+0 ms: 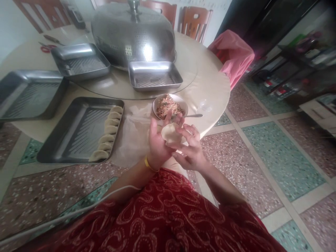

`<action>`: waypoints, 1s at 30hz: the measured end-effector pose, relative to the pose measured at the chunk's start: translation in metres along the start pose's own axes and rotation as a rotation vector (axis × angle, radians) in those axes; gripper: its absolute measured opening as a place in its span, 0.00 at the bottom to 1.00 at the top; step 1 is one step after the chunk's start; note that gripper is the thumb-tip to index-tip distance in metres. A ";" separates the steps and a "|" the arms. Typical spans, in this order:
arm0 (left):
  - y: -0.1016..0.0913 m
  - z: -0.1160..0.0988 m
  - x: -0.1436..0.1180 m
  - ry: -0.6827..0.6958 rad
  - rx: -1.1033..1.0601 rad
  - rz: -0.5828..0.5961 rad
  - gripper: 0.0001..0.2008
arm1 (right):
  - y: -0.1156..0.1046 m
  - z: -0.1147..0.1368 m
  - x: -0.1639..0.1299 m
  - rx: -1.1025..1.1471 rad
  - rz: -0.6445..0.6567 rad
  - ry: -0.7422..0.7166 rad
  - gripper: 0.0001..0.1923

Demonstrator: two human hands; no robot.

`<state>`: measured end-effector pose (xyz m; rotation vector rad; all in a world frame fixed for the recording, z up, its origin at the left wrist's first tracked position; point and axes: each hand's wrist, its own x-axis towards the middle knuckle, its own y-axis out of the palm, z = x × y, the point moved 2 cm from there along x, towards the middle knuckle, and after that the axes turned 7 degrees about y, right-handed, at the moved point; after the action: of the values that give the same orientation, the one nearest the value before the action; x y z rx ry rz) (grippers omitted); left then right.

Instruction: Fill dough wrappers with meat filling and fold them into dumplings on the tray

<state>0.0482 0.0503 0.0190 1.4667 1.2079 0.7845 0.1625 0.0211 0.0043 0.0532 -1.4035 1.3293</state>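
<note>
A round, pale dumpling wrapper (169, 133) rests on the fingers and palm of my left hand (159, 142), which is held palm up with the thumb raised. My right hand (191, 147) has its fingers at the wrapper's right and near edge, gripping it. No filling shows on the wrapper. Just beyond my hands stands a bowl of chopped filling (168, 106), and a spoon (195, 115) sticks out of it to the right. On the left, a dark baking tray (78, 131) holds a column of several folded dumplings (106, 138) along its right side.
Thin plastic sheeting (132, 140) lies between tray and bowl. More metal trays (154, 75) and a large domed steel lid (131, 35) stand farther back on the round table (210, 77). Red-handled scissors (47, 49) lie back left. A white cable (78, 210) crosses near my left arm.
</note>
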 end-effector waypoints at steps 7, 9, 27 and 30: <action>-0.002 -0.001 -0.001 -0.032 -0.036 0.087 0.30 | 0.013 -0.001 -0.006 -0.055 0.027 0.017 0.20; -0.001 -0.001 -0.002 -0.057 -0.011 0.069 0.31 | 0.014 -0.002 -0.008 -0.065 0.048 0.035 0.24; 0.000 -0.005 -0.010 -0.166 0.056 0.033 0.36 | -0.004 -0.027 0.004 0.001 0.042 0.182 0.20; 0.000 -0.007 -0.011 -0.170 0.048 0.060 0.35 | -0.008 -0.033 0.009 0.081 -0.002 0.223 0.18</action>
<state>0.0386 0.0419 0.0224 1.5823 1.0646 0.6598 0.1857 0.0472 0.0065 -0.0388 -1.1609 1.3469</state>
